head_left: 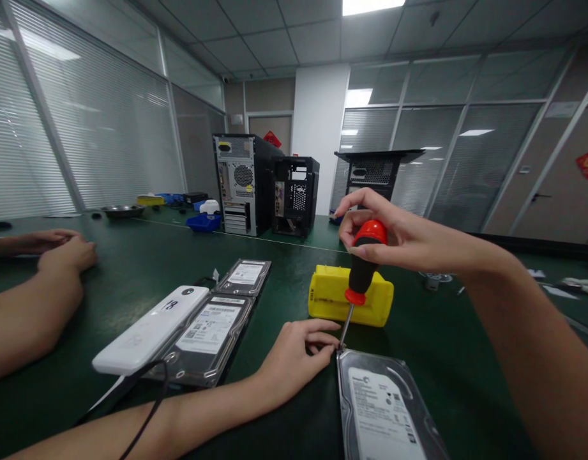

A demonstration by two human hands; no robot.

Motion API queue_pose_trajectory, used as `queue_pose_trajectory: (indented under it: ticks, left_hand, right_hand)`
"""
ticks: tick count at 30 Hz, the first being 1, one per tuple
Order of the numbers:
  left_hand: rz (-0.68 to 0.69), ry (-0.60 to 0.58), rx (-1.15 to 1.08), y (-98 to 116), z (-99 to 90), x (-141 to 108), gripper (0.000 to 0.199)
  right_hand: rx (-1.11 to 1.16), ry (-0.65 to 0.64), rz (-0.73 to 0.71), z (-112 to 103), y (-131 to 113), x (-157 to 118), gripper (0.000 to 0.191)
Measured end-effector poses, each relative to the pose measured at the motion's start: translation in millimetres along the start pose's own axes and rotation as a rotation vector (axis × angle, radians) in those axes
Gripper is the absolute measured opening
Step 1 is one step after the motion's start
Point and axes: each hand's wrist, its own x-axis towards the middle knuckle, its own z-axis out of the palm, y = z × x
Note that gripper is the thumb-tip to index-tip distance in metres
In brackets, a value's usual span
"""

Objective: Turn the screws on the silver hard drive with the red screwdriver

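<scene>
My right hand [387, 233] is closed round the red and black handle of a screwdriver [363, 275], held at a tilt with its tip down. The tip meets the far left corner of a hard drive [382, 402], which lies label up on the table. My left hand [298, 354] rests beside that corner. Its thumb and fingers come together at the screwdriver's tip, and whatever is between them is too small to make out. Just behind the tip lies a yellow plastic bin [329, 294].
Left of my hands lie two more hard drives [212, 329] and a white power bank [152, 329] with a black cable. Another person's hands [66, 249] rest at the far left. Computer cases [265, 185], a blue bin [203, 222] and a metal bowl [122, 211] stand farther back.
</scene>
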Motion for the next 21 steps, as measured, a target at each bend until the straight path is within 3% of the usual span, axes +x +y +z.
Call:
queue_pose_trajectory:
  ticks: [10, 17, 21]
  left_hand:
    - [0.008, 0.001, -0.002, -4.8, -0.3, 0.8, 0.035]
    - [0.025, -0.064, -0.027, -6.1, -0.2, 2.4, 0.029]
    - [0.021, -0.061, -0.038, -5.2, -0.4, 2.4, 0.029]
  right_hand:
    - [0.048, -0.005, -0.005, -0.4, 0.0, 0.7, 0.04]
    - [0.074, -0.003, -0.008, -0.2, 5.7, 2.9, 0.037]
    - [0.132, -0.047, 0.003, -3.4, 5.0, 1.4, 0.027]
